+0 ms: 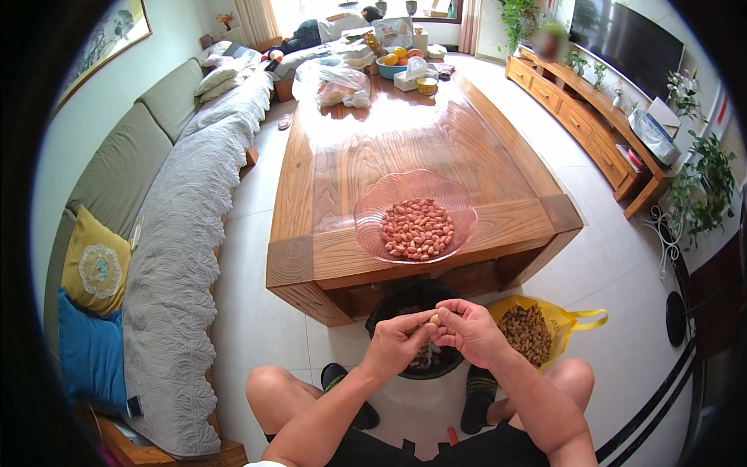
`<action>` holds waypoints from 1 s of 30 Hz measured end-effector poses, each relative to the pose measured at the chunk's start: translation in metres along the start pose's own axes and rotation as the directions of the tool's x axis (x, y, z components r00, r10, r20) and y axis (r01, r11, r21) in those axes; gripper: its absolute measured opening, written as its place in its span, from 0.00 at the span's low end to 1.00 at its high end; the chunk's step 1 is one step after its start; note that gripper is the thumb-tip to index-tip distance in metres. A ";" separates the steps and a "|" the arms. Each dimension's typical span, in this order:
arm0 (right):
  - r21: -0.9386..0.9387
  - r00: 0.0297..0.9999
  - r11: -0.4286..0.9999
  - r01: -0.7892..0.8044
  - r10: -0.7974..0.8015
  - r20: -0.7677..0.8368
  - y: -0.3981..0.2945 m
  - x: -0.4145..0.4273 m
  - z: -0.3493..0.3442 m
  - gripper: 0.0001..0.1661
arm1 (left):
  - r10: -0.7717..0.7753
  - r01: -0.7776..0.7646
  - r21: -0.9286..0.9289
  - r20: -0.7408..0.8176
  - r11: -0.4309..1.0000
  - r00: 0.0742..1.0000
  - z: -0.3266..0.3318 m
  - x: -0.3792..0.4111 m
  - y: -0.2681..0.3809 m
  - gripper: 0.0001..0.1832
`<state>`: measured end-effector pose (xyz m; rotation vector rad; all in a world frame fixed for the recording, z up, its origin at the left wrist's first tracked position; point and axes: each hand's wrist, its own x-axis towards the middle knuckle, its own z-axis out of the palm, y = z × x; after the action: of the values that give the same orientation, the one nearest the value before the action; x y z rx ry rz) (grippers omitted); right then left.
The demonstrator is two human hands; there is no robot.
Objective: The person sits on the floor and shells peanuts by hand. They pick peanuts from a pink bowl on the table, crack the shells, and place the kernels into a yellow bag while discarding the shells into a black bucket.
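Observation:
Between the fingertips of my left hand (397, 344) and my right hand (475, 333) is a single peanut in its shell (435, 319); both hands pinch it. They are held above a black bin (382, 309) with shell scraps (425, 357) inside. Past the bin, a pink scalloped glass bowl (373, 204) sits at the near edge of the wooden table (344, 257). Shelled red-skinned peanuts (417, 229) cover its bottom. To the right of the bin, a yellow bag (563, 327) on the floor lies open, full of unshelled peanuts (525, 333).
Farther along the table are plastic bags (341, 84), a blue fruit bowl (391, 70) and a tissue box (407, 80). A quilt-covered sofa (175, 245) runs along the left. On the right stand a wooden TV cabinet (575, 119) and a potted plant (709, 181). A person (321, 32) lies at the back.

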<state>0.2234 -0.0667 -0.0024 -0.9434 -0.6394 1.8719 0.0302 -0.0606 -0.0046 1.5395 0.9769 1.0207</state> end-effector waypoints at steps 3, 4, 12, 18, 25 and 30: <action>-0.119 0.999 0.992 0.030 -0.034 -0.031 -0.003 -0.002 0.007 0.18 | -0.151 0.158 -0.077 0.096 0.984 0.984 -0.004 -0.003 0.007 0.15; -0.154 0.999 0.987 0.039 -0.041 -0.009 -0.003 -0.003 0.009 0.18 | -0.137 0.145 -0.093 0.090 0.985 0.986 -0.004 -0.005 0.003 0.14; -0.427 0.965 0.867 0.258 -0.213 0.151 0.011 -0.005 0.016 0.16 | -0.187 0.191 -0.207 0.041 0.959 0.982 0.003 -0.009 -0.009 0.12; -0.362 0.974 0.905 0.224 -0.192 0.123 0.016 -0.004 0.012 0.14 | -0.203 0.201 -0.184 0.013 0.962 0.979 0.008 -0.011 -0.012 0.12; -0.100 0.995 0.990 0.103 -0.101 0.020 0.011 -0.004 0.018 0.15 | -0.097 0.100 0.044 -0.046 0.994 0.994 0.001 -0.005 0.007 0.11; 0.133 0.994 0.986 0.104 -0.108 0.020 0.022 0.001 0.008 0.16 | -0.042 0.047 0.120 -0.045 0.992 0.998 -0.001 -0.002 0.008 0.12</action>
<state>0.2060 -0.0760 -0.0143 -0.7849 -0.5644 1.8110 0.0297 -0.0633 0.0032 1.5925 1.1158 0.9817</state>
